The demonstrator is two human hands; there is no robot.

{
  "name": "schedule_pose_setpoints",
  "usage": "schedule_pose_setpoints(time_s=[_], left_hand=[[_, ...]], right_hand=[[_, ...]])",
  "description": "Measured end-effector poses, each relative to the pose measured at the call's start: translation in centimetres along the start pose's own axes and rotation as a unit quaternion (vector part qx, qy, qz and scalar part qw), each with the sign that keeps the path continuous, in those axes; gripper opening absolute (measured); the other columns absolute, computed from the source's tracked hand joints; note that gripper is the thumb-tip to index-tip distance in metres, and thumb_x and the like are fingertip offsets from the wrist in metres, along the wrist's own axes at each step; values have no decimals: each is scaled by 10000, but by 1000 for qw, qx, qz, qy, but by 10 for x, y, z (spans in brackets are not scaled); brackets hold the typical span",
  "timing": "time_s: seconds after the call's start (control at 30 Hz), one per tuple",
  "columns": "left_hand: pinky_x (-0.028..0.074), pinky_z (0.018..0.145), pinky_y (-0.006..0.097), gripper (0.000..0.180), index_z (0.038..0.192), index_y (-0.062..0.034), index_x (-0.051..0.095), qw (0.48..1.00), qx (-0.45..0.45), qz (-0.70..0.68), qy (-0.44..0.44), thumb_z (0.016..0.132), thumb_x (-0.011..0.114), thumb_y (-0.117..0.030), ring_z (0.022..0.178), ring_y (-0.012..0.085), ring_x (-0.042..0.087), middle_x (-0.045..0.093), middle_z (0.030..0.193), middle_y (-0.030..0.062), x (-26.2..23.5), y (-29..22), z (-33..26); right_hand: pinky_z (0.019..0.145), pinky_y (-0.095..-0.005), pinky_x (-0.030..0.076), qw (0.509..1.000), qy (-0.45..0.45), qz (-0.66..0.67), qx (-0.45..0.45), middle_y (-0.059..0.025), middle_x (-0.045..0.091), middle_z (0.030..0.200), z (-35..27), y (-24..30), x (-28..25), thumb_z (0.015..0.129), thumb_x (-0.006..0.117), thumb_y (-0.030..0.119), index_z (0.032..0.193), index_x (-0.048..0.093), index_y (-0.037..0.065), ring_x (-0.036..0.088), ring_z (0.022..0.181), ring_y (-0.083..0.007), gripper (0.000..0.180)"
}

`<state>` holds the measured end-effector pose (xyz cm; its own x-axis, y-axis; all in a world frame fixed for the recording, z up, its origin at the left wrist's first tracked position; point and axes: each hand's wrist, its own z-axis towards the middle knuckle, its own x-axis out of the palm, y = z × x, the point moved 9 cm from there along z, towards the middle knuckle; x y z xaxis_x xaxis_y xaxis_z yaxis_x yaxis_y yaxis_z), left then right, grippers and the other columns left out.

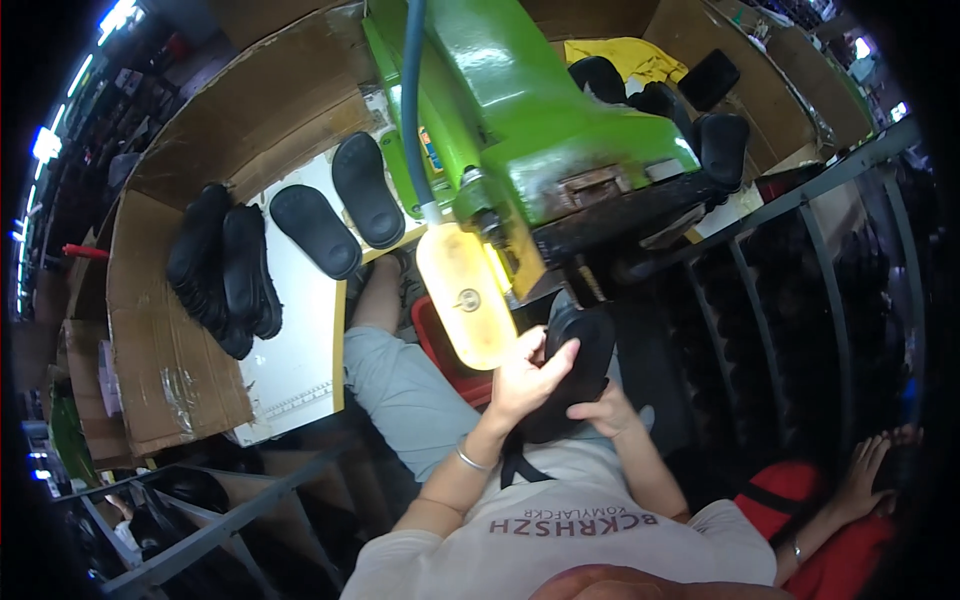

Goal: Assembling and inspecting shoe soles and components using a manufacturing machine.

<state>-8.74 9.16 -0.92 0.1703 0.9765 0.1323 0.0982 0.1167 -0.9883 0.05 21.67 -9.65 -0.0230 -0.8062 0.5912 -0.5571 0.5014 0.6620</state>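
My left hand (535, 375) grips the side of a black shoe sole (588, 350), its thumb lying across the face. Lower down, my right hand (607, 411) holds the other edge of the same sole, close to my lap. The upper end of the sole is just below the working arm of a green machine (545, 120), which looks like a sewing machine. Whether the two touch cannot be made out. A flat yellowish lamp (466, 297) glows right beside my left hand. My fingers behind the sole are hidden.
Two black soles (316, 232) lie on the white tabletop (300, 375) at left, beside a stack of black soles (228, 270). Cardboard walls (165, 375) surround it. More black pieces (722, 150) and yellow cloth (630, 60) sit behind the machine. Metal racks and another person's hand (862, 482) are at right.
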Motion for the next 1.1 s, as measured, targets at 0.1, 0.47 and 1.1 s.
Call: schedule_pose_setpoints(time_s=[0.1,0.47,1.1], left_hand=[[256,433,197,318,606,-45,472,988,79,63,-116,787,723,-118,498,8,318,427,544,-74,-13,-52,19],[408,555,156,120,905,11,597,982,105,94,-127,800,654,22,624,23,509,591,744,1,-25,-26,-2],[463,701,220,196,928,37,592,965,1,-188,-182,753,662,-17,755,94,577,634,855,57,-140,-7,-60]], right_hand=[[918,-313,443,999,-1,17,-42,-84,572,1153,1,-5,22,643,716,-93,1207,509,-10,553,1041,-187,607],[943,-356,443,968,-133,33,-210,-157,572,1147,-23,101,-56,640,551,-62,1253,451,-65,570,1055,-258,621],[817,-255,477,961,-41,-53,-270,-83,631,986,49,134,72,685,630,-73,1079,559,-57,606,886,-135,401]])
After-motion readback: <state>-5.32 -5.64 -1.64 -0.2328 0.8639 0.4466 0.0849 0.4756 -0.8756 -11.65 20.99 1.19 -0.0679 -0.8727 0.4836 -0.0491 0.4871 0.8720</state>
